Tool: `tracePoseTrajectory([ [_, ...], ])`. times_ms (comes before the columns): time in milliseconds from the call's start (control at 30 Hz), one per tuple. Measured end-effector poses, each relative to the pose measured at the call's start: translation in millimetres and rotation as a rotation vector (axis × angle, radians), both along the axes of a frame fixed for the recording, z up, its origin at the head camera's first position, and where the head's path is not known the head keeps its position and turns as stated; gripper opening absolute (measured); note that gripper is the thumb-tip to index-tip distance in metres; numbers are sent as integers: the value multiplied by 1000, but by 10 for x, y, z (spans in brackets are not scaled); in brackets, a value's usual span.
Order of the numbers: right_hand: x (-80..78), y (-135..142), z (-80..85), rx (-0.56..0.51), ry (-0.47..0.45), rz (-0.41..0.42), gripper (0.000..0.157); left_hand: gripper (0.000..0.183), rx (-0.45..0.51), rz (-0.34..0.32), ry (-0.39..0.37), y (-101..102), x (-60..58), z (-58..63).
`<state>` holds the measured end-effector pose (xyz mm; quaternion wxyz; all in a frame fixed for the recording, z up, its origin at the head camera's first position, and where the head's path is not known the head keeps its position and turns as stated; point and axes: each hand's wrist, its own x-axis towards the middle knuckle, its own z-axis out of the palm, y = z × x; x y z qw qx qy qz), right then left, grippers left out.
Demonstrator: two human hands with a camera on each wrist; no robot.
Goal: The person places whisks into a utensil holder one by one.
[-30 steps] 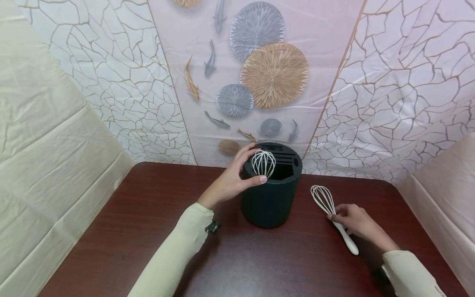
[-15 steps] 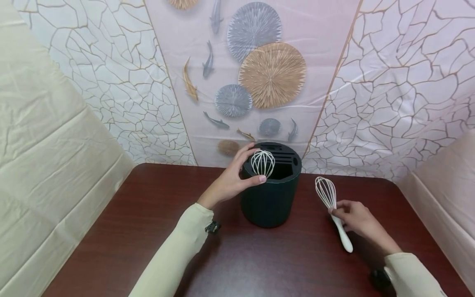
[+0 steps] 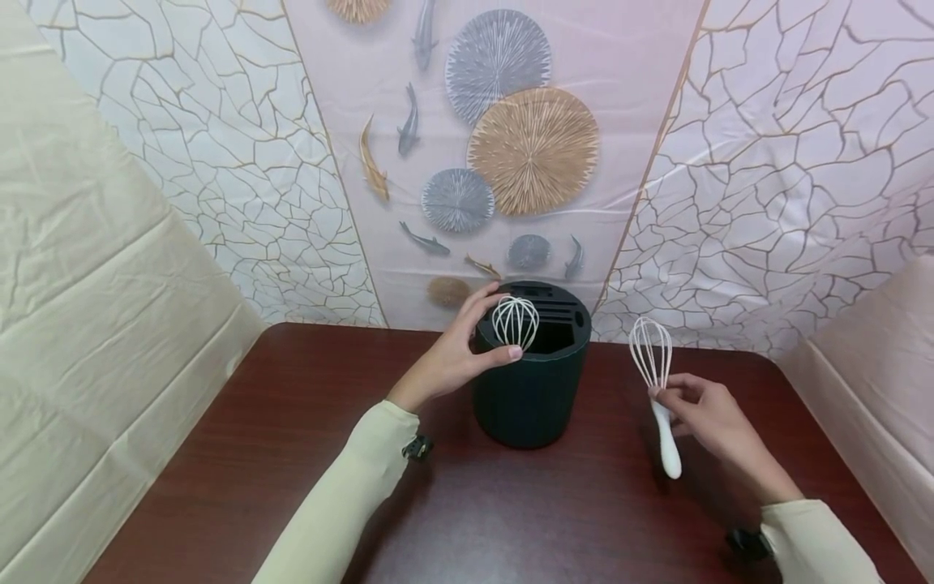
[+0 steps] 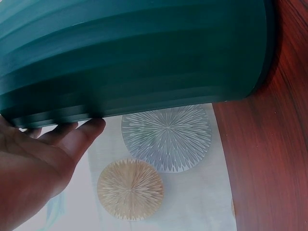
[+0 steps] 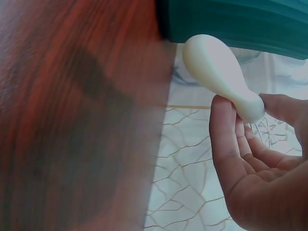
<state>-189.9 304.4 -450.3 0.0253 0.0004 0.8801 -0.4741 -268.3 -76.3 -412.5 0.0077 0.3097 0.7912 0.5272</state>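
Observation:
A dark green utensil holder [image 3: 531, 397] with slots in its black top stands upright on the table. The balloon head of one white whisk [image 3: 516, 323] sticks out of its large opening; the handle is hidden inside. My left hand [image 3: 456, 354] holds the holder's left side at the rim, thumb at the front and fingers behind, beside that whisk. To the right, my right hand [image 3: 711, 414] pinches a second white whisk [image 3: 666, 442] at its neck between thumb and fingers. This whisk is raised off the table, wires up and handle end down, as its handle [image 5: 216, 67] shows in the right wrist view.
The reddish-brown wooden table [image 3: 292, 470] has its back edge close behind the holder. A patterned cloth [image 3: 759, 268] hangs behind it, and cream cloth [image 3: 131, 341] walls off the left side, with more on the right.
My right hand has lifted its whisk up off the table and turned it from slanted to nearly upright. My left hand and the holder have stayed in place.

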Motion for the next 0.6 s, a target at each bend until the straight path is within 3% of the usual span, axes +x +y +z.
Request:
tracePoseTrajectory([
  [600, 135, -230, 356, 18, 301, -46, 37, 82, -15, 11, -6, -5, 23, 4],
])
